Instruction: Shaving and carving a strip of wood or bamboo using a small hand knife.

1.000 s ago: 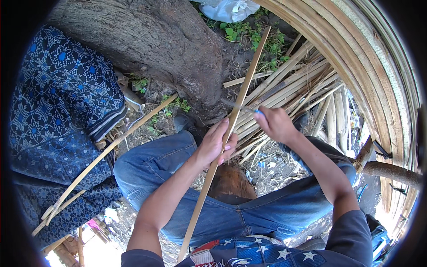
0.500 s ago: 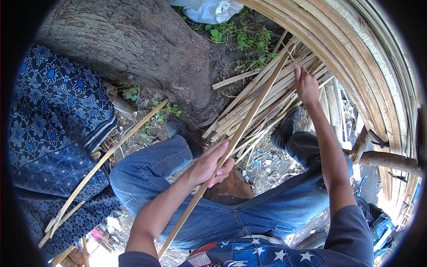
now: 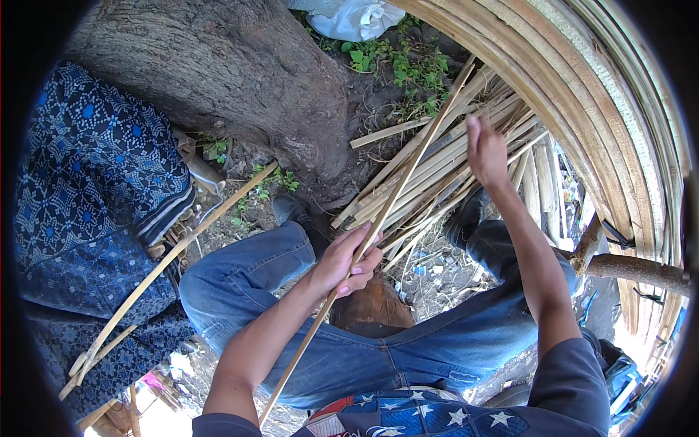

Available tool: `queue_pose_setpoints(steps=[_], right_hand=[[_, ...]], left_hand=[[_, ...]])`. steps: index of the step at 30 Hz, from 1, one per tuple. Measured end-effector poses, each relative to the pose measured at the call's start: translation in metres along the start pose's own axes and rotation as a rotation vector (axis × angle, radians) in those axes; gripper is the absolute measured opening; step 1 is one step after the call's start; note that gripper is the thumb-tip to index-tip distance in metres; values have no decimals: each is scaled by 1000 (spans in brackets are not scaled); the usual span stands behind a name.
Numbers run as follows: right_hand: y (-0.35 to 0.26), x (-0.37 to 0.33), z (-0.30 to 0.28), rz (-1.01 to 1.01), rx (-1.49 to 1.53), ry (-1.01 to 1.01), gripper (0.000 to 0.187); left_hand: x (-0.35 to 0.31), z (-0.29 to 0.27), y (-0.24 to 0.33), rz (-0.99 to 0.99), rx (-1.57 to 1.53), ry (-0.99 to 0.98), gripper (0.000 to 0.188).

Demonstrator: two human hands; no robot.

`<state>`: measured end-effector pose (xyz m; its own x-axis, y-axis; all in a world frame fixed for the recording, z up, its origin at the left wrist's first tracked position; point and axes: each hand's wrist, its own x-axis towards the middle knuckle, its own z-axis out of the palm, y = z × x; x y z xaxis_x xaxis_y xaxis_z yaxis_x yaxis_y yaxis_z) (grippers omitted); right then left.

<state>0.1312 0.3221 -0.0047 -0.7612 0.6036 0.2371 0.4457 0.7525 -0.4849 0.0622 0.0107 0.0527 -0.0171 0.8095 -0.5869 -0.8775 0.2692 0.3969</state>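
Observation:
A long, thin wooden strip (image 3: pixel 409 177) runs slantwise from near my waist to the pile ahead. My left hand (image 3: pixel 344 261) is wrapped round its middle, above a rough wood block (image 3: pixel 375 304) between my legs. To the right of the strip's far end, and apart from it, my right hand (image 3: pixel 486 153) has its fingers curled in. It is slightly blurred, and whatever it may pinch is too fine to make out.
Split wooden strips (image 3: pixel 437 175) lie heaped by my feet. Bent slats (image 3: pixel 582 87) curve along the right, near a branch post (image 3: pixel 633 268). A tree trunk (image 3: pixel 218 80) stands ahead left. Blue patterned cloth (image 3: pixel 95 175) lies left, with another long stick (image 3: pixel 171 258) across it.
The strip has turned in my left hand and shows a narrower side; its far end has shifted slightly left. My right hand has moved a little left and nearer.

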Motion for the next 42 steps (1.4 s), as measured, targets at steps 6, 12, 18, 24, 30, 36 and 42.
queue_pose_setpoints(steps=[6, 12, 18, 24, 30, 36, 42], right_hand=[[14, 3, -9, -129, -196, -59, 39], [38, 6, 10, 152, -273, -15, 47], [48, 2, 12, 256, -351, -116, 50], [135, -14, 5, 754, -272, -177, 50], [114, -10, 31, 564, -179, -264, 55], [-4, -17, 2, 234, -3, -158, 60], [-14, -27, -11, 235, 198, -295, 57]], left_hand=[[7, -19, -18, -93, -594, -463, 29], [16, -23, -30, -142, -756, -578, 31], [17, -21, -41, -188, -879, -603, 32], [-5, -23, -48, -171, -750, -629, 29], [11, -23, -42, -90, -733, -525, 30], [13, -14, -12, -18, -257, -25, 30], [22, -15, 5, 162, 59, 275, 26]])
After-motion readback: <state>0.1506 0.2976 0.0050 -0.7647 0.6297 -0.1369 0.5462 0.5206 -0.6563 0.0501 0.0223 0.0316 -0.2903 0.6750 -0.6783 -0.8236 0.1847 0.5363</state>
